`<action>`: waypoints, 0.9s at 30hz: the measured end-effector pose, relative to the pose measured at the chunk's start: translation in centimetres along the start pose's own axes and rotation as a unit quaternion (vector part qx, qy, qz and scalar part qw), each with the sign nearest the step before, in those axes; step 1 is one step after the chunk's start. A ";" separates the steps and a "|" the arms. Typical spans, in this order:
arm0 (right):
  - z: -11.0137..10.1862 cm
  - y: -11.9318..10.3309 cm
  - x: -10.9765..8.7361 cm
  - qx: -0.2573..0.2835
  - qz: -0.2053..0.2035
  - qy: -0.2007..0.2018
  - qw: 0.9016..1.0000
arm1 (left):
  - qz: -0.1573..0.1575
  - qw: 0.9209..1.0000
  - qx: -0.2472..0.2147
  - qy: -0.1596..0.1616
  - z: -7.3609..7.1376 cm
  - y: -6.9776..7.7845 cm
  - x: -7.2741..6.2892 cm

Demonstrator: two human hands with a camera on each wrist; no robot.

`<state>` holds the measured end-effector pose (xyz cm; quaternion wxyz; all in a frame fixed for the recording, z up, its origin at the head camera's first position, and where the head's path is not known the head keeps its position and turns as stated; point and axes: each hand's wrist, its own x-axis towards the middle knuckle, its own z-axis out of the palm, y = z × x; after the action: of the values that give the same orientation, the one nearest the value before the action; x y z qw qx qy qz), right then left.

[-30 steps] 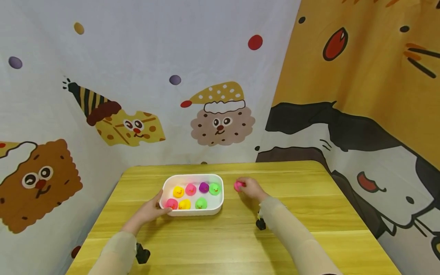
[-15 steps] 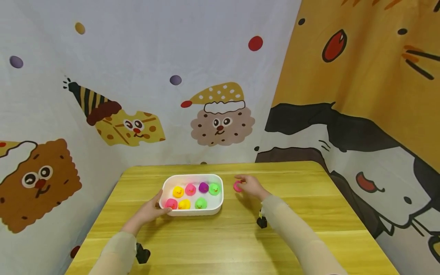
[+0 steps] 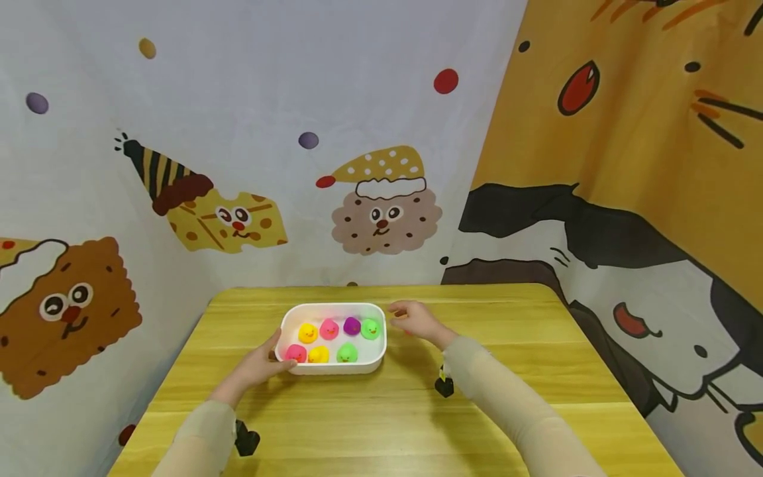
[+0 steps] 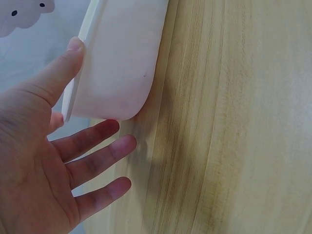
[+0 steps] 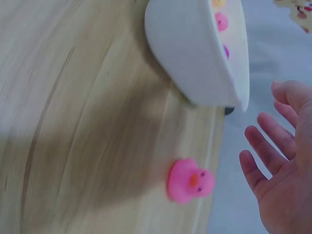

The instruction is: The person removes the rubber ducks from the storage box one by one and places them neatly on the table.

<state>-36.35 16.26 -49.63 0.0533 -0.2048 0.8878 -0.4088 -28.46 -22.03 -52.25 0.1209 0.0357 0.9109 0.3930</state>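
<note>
A white plastic bin [image 3: 372, 361] stands on the table with several small rubber ducks inside, pink, yellow, green and purple. My left hand [image 3: 260, 364] holds the bin's left end. Its thumb [image 4: 66, 66] lies on the rim, while the other fingers spread by the corner. Just right of the bin is my right hand [image 3: 419, 320], its fingers extended and holding nothing. Below that hand a pink rubber duck [image 5: 187, 180] sits upright on the table, mostly hidden by the hand in the head view.
The wooden table [image 3: 357, 424] ends at a cartoon-printed curtain [image 3: 250, 86] behind and on both sides. Inside the bin, a purple duck [image 3: 352, 326] and a green duck [image 3: 370, 328] sit toward the back right, a yellow duck [image 3: 307, 332] at the back left.
My right hand has let go of the pink duck and moved left toward the bin's right end. The left hand keeps its place on the bin.
</note>
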 end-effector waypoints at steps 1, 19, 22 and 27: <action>0.2 -0.4 0.1 0.002 -0.002 -0.006 1.000 | 0.000 1.000 0.000 0.000 0.0 0.0 0.0; 4.2 -5.1 1.1 0.038 -0.062 -0.086 0.994 | -0.007 1.000 -0.006 0.002 -0.2 0.4 -0.5; 5.3 -5.3 1.2 0.046 -0.056 -0.097 0.993 | -0.007 1.000 -0.004 0.003 -0.2 0.7 -0.6; 6.8 -5.4 1.5 0.049 -0.037 -0.110 0.992 | -0.007 1.000 -0.012 0.003 -0.1 0.7 -0.6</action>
<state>-34.20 7.72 -50.00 0.1455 -0.2788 0.8472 -0.4282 -27.92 -21.71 -51.53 0.1214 0.0264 0.9067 0.4031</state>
